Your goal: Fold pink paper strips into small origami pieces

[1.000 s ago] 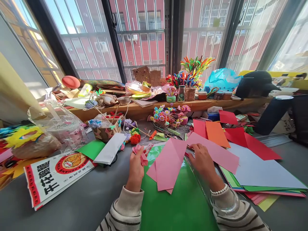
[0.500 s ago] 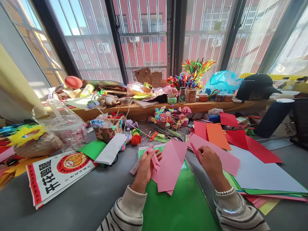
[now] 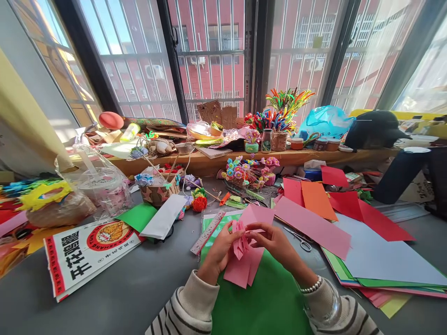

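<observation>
Paper (image 3: 239, 251), pink and folded, is clamped by fingers of left hand (image 3: 221, 250); right hand (image 3: 277, 243), at its three o'clock, has unclear grip; folding seems underway, needing steady hold

I'm holding paper (image 3: 239, 246) over sheets (image 3: 237, 273) on a mat (image 3: 261, 307), a ruler (image 3: 208, 232) lying left, scissors (image 3: 304, 244) right, flowers (image 3: 240, 171) behind.

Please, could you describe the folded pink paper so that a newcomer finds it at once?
On the grey table, find the big green sheet at the near middle. Above it, the left hand pinches the folded pink paper, with the right hand at its side. Its narrow, layered folds set it apart from the flat pink sheets beneath.
</observation>
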The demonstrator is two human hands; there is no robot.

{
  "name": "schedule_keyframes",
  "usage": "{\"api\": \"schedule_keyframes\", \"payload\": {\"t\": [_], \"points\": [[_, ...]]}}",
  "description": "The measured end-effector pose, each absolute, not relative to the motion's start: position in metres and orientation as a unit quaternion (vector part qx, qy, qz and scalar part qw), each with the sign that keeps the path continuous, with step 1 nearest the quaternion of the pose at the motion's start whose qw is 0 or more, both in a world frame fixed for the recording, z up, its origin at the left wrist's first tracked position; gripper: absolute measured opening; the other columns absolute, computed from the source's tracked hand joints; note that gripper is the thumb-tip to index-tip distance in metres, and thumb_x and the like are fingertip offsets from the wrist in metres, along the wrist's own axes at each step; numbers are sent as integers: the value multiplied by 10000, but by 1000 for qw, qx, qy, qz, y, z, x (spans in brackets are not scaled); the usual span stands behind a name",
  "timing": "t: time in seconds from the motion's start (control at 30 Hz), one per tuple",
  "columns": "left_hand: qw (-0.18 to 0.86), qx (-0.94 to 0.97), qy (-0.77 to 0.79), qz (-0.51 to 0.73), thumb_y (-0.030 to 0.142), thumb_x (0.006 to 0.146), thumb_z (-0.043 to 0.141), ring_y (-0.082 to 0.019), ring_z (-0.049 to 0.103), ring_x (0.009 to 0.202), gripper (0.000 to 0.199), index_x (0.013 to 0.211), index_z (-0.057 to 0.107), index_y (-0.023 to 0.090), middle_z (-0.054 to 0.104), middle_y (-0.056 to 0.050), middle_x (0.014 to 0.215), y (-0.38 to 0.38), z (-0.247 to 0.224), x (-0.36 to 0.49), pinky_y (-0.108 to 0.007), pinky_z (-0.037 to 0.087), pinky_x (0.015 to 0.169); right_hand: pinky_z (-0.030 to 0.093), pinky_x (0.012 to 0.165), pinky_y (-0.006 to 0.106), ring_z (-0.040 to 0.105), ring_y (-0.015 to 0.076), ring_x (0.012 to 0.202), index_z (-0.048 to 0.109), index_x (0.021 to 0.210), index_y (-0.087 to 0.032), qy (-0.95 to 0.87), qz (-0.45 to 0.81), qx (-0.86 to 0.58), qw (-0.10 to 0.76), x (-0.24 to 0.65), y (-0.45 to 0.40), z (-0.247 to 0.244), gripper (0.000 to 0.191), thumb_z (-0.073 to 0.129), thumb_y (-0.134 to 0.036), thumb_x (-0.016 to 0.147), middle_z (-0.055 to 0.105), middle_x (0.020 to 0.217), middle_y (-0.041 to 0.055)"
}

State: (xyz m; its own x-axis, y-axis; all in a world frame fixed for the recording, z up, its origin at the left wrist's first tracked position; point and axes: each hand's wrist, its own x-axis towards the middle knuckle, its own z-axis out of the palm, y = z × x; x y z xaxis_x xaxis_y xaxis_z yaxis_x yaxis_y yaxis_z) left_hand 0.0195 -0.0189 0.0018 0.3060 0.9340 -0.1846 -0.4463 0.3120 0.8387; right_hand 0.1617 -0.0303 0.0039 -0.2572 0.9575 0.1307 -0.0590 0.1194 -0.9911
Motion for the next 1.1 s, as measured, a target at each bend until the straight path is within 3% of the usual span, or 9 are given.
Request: {"api": "schedule_keyframes", "payload": {"t": [0.13,0.27,0.4,0.5,0.6,0.7,0.77,0.9,1.1], "points": [[665,350,395,528,138,645,616,-196,610,786,374,978,445,156,604,-114,935,-11,0,11,-306,488,695,502,657,326,591,196,807,560,891,-153,-618,453,-438,470,169,-27,-1,311,532,-389,690,609,915,86],[496,361,497,613,113,712,518,-191,578,885,491,1147,310,205,536,-113,1079,2,0,-5,-329,464,757,414,790,363,508,227,933,561,946,-171,-744,260,-476,390,168,-27,-12,413,597,-425,623,584,974,92],[327,411,608,595,151,701,519,-230,393,1118,566,1208,271,183,401,-125,1234,10,-4,-14,-350,321,926,374,792,373,467,241,932,527,1010,-193,-804,170,-488,295,163,-31,-16,574,654,-472,524,559,997,73],[209,475,643,562,164,676,529,-261,226,1208,624,1232,247,132,282,-157,1305,9,-5,-14,-401,217,977,378,755,346,469,226,890,503,1029,-210,-803,179,-488,292,160,-32,-15,577,672,-429,523,555,968,56],[92,547,623,552,174,679,513,-268,176,1223,585,1216,288,118,247,-168,1316,5,-3,-11,-429,202,979,397,674,282,493,192,805,530,961,-186,-795,204,-472,323,157,-31,-16,419,661,-294,578,572,882,48],[38,648,559,516,178,727,447,-234,321,1164,404,1128,420,142,403,-131,1229,0,-1,-6,-403,277,953,363,517,222,479,129,573,563,648,-161,-770,215,-482,359,161,-28,-14,74,554,-224,686,553,624,4],[48,722,508,467,175,758,396,-202,433,1080,311,1051,497,165,519,-96,1119,-2,-1,-2,-371,341,915,331,468,214,443,107,490,532,561,-159,-715,211,-517,419,169,-25,-11,189,509,-255,722,510,519,-21],[102,815,452,348,220,780,378,-188,490,1022,305,1042,526,172,568,-88,1074,-7,-6,6,-363,386,875,386,465,229,492,115,473,550,647,-148,-499,256,-575,596,191,-19,-6,229,514,-365,712,541,510,-17],[162,876,411,195,414,689,512,-237,346,1153,531,1145,452,148,418,-124,1235,-12,-6,6,-449,189,983,496,637,286,622,169,657,539,801,-144,-311,400,-464,727,204,-14,-2,311,669,-312,574,644,698,17]]}}
